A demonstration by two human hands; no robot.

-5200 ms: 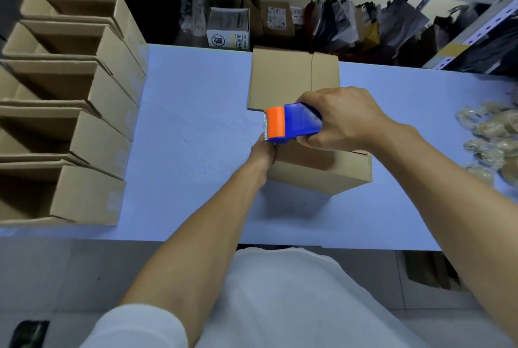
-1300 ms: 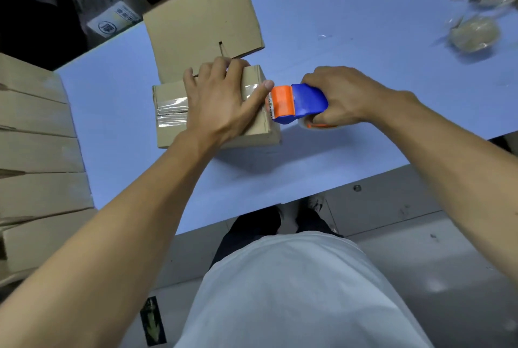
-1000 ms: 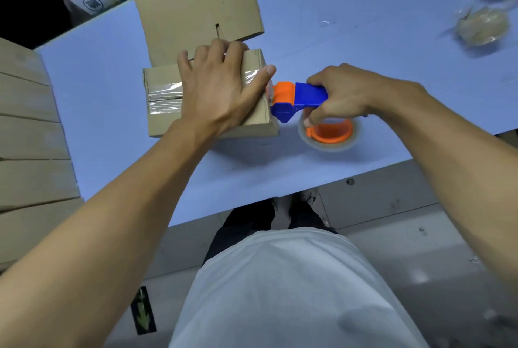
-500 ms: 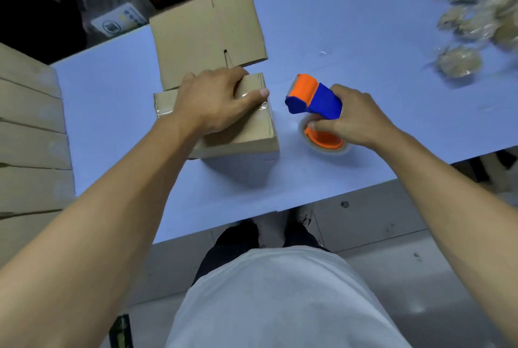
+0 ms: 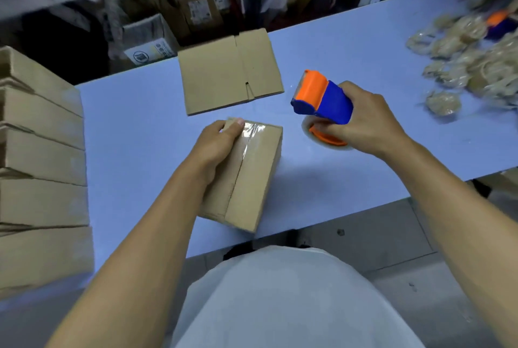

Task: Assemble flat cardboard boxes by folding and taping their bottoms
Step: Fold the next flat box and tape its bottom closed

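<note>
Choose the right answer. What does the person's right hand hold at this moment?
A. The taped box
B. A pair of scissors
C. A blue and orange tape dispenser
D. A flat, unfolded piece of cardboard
C: the right hand grips the blue and orange tape dispenser just above the table, while the left hand holds the taped box; the flat cardboard lies untouched behind.

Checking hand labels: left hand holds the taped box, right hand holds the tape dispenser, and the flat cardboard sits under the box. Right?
One slip: the flat cardboard is not under the taped box; it lies apart, farther back on the table, per the head view. Left hand on box, right hand on tape dispenser: correct.
</note>
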